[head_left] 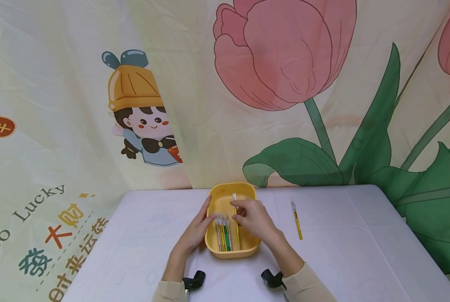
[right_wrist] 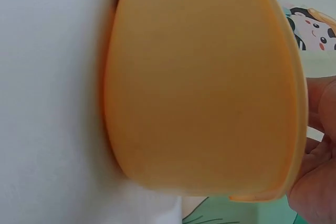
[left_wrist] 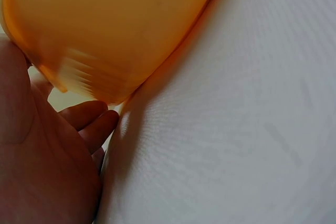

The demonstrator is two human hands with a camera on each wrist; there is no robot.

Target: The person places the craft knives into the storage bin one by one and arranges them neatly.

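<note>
A yellow plastic tray [head_left: 232, 254] stands on the table. My left hand [head_left: 192, 230] holds its left side, thumb over the rim and fingers along the outer wall; the left wrist view shows those fingers [left_wrist: 97, 124] beside the wall. Over the right half of the tray, my right hand [head_left: 253, 216] pinches a slim yellow pen [head_left: 238, 235] with a clear top, lengthwise inside it. Several similar pens [head_left: 223, 237] lie side by side in the left half. In the right wrist view the tray's wall hides most of what my right hand [right_wrist: 317, 166] holds.
Another yellow pen [head_left: 297, 224] with a clear end lies on the white tablecloth [head_left: 345, 251], right of the tray. Behind the table's back edge hangs a printed curtain [head_left: 198, 126] with flowers and a cartoon figure.
</note>
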